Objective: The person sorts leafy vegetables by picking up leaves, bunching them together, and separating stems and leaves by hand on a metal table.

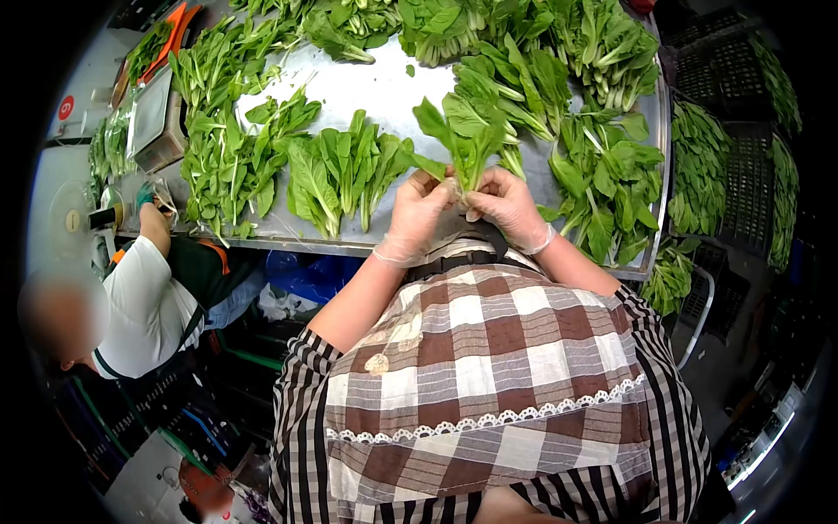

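Both my hands wear thin clear gloves and meet at the table's near edge. Between them, a small bunch of leafy greens [471, 148] stands with its leaves pointing away from me. My left hand [422, 210] pinches the stem end from the left, and my right hand [511, 208] pinches it from the right. The stem tips are partly hidden by the fingers. Left of my hands, small bunches of greens [336, 175] lie on the metal table [384, 92]. To the right lies a loose pile of greens [607, 179].
More greens [436, 31] line the far side. A scale [155, 118] stands at the left, near a co-worker [148, 306] with a green-gloved hand. Black crates [746, 175] with greens stand beyond the table's right edge. Blue plastic [314, 278] hangs below the near edge.
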`<state>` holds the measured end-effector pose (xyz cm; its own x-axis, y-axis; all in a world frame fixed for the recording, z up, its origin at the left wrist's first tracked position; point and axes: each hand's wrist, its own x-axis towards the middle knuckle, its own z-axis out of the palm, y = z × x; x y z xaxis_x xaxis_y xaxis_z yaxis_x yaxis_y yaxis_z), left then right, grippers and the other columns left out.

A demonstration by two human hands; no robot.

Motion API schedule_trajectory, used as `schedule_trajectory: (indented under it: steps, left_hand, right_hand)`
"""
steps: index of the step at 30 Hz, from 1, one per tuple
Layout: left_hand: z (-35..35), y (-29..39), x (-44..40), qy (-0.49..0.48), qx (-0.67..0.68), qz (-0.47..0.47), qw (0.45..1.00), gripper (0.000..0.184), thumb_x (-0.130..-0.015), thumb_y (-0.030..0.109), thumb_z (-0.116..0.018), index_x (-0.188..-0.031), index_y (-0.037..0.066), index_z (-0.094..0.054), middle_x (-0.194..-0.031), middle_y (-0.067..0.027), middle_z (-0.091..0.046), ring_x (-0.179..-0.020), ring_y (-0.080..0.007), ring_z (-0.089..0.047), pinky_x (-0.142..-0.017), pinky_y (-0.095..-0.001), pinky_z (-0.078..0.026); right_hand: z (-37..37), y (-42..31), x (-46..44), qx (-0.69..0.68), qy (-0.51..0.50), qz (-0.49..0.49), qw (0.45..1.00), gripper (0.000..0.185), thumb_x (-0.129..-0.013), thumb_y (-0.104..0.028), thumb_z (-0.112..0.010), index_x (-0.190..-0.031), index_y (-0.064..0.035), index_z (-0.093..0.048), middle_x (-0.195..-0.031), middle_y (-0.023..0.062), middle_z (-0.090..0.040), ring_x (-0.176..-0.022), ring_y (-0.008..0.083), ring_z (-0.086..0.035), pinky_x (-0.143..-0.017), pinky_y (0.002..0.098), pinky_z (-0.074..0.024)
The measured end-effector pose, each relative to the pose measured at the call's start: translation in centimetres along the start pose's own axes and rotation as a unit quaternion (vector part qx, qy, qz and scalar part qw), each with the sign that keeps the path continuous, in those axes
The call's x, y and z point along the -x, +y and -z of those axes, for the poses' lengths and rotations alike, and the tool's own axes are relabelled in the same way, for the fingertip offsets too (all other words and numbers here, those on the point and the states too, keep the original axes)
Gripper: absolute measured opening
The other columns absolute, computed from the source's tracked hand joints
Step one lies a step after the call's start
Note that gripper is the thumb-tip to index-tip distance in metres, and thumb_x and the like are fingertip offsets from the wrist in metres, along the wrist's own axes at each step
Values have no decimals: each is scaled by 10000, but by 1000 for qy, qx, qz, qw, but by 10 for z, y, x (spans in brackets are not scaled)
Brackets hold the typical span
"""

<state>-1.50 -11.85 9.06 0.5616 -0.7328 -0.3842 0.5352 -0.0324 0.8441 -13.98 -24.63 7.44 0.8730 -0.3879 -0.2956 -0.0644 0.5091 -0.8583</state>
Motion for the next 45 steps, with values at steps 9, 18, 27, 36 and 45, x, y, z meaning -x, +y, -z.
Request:
schedule_trajectory:
  steps: [9,18,27,36,45]
  left_hand:
    - [2,-11,-14,-37,-35,-11,999,209,-878,112,-679,-1065,28,-637,-949,-39,-673,-825,-105,-599,-755,-250,-479]
    - [19,-21,-24,-36,-8,7,999,226,-878,117,-667,-1080,18,-645,-986,-50,-683,-852,-123,-614,-796,-265,-487]
    - [11,-12,-24,-45,25,3,999,163,-864,54,-655,-1021,14,-673,-946,-38,-687,-812,-94,-591,-749,-250,-464]
    - [9,-12,-21,-53,-15,-11,998,145,-867,39,-644,-1002,5,-684,-965,-45,-695,-827,-104,-610,-771,-259,-476]
    - [12,-17,-25,-68,29,-12,997,157,-869,34,-648,-1024,28,-675,-968,-35,-691,-839,-106,-605,-768,-263,-476]
  right_hand:
    - [-3,-2,-6,262,58,51,962,205,-811,-127,-768,-916,-7,-639,-824,25,-643,-677,77,-571,-626,236,-489]
    - [-4,-9,-4,158,28,70,985,168,-820,-83,-735,-819,-21,-579,-827,40,-634,-799,114,-590,-751,268,-490]
    - [2,-8,-11,-29,27,1,999,132,-830,-30,-702,-865,-21,-574,-833,57,-631,-681,124,-606,-672,256,-518]
    - [2,-5,-14,63,32,9,997,144,-865,-78,-686,-932,12,-595,-788,51,-629,-664,118,-627,-617,234,-509]
    - [5,-3,-14,1,21,-22,1000,176,-906,-110,-648,-987,33,-586,-871,79,-650,-681,138,-646,-646,243,-520]
